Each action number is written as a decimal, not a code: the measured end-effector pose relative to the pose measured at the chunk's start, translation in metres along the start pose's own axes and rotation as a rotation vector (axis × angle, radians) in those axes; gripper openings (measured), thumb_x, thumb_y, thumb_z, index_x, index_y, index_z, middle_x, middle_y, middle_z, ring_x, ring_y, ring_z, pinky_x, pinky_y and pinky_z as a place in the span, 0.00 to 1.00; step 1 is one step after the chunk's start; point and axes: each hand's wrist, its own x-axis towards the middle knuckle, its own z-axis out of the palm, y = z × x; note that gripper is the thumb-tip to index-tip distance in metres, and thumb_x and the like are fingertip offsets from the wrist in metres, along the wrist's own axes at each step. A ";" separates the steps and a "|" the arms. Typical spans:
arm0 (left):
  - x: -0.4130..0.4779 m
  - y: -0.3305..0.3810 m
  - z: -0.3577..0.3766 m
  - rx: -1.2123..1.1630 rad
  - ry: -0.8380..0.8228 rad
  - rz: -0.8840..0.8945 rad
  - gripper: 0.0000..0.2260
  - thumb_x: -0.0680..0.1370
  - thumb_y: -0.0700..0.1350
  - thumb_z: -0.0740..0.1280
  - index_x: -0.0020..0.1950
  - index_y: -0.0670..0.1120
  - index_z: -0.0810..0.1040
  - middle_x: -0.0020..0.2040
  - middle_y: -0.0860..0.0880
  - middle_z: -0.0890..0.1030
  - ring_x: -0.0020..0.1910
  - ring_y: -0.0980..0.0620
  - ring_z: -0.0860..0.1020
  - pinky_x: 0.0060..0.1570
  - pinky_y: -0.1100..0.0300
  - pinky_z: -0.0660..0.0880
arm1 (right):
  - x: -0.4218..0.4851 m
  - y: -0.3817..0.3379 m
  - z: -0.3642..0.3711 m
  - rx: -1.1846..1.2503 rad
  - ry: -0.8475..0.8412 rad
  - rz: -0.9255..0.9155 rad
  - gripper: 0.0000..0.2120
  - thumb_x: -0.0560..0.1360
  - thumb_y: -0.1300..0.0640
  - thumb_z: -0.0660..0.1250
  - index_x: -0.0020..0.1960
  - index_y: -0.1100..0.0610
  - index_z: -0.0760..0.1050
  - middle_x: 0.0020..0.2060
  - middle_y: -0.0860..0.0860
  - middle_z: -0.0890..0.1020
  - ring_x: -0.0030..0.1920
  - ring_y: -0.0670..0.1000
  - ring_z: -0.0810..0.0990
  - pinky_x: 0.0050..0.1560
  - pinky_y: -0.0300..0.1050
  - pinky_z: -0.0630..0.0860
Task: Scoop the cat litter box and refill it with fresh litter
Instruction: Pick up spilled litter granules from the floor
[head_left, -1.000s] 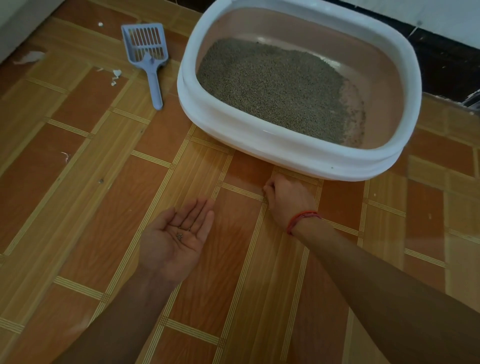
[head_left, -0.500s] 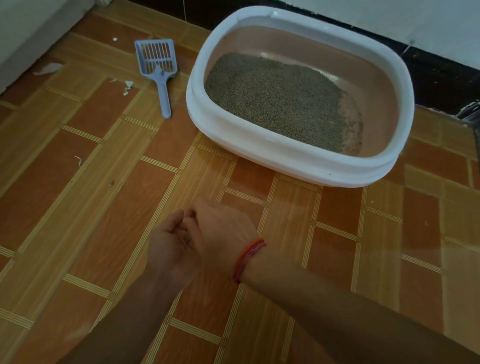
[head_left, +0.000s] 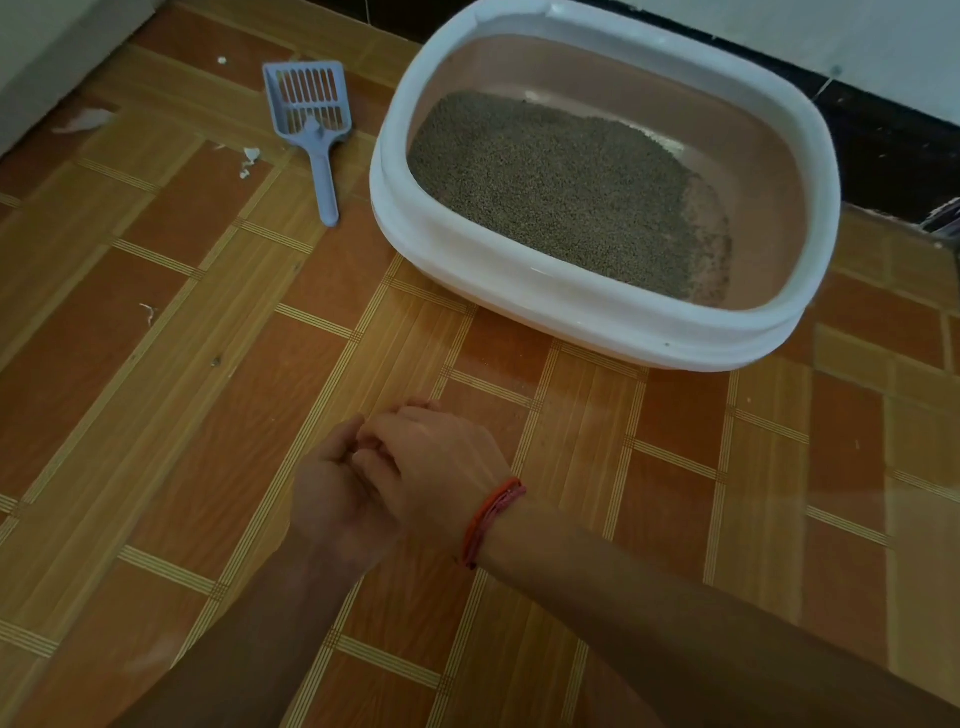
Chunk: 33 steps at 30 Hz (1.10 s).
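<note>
The litter box (head_left: 571, 306) has a white rim and pink inner walls and stands on the floor ahead, right of centre. Grey-brown litter (head_left: 545, 182) covers most of its bottom, thinning at the right end. A pale blue slotted scoop (head_left: 311, 114) lies on the floor left of the box, handle toward me. My left hand (head_left: 332, 499) is cupped palm up near the floor. My right hand (head_left: 441, 457) rests over it with bent fingers reaching into the palm, hiding what lies there. A red thread band (head_left: 491, 519) circles the right wrist.
The floor is orange-brown tile-patterned vinyl (head_left: 182, 415). Small white scraps (head_left: 249, 158) and specks lie left of the scoop. A white wall with a dark base strip (head_left: 883, 130) runs behind the box. A pale edge (head_left: 47, 62) rises at the far left.
My right hand left the floor in front of the box and moved left onto my open left palm, which held a few litter grains. The left fingers curled up.
</note>
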 end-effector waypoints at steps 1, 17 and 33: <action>0.000 0.000 0.001 0.016 0.017 0.008 0.23 0.84 0.51 0.50 0.63 0.39 0.78 0.60 0.42 0.79 0.65 0.45 0.75 0.69 0.52 0.68 | 0.000 0.001 0.001 0.008 0.017 -0.014 0.12 0.80 0.49 0.58 0.56 0.52 0.76 0.50 0.49 0.80 0.52 0.52 0.78 0.50 0.53 0.77; 0.001 0.011 0.003 -0.169 0.159 0.208 0.23 0.82 0.45 0.56 0.44 0.33 0.85 0.56 0.38 0.83 0.56 0.40 0.83 0.56 0.44 0.78 | 0.035 0.085 -0.001 0.001 0.212 0.274 0.07 0.78 0.49 0.63 0.51 0.46 0.79 0.35 0.40 0.76 0.40 0.43 0.75 0.39 0.41 0.75; -0.007 0.016 0.007 -0.190 0.180 0.214 0.24 0.83 0.45 0.55 0.43 0.33 0.85 0.55 0.38 0.84 0.54 0.40 0.83 0.55 0.44 0.79 | 0.043 0.080 0.011 -0.168 0.125 0.228 0.09 0.81 0.51 0.57 0.51 0.50 0.75 0.42 0.47 0.81 0.41 0.50 0.79 0.43 0.51 0.79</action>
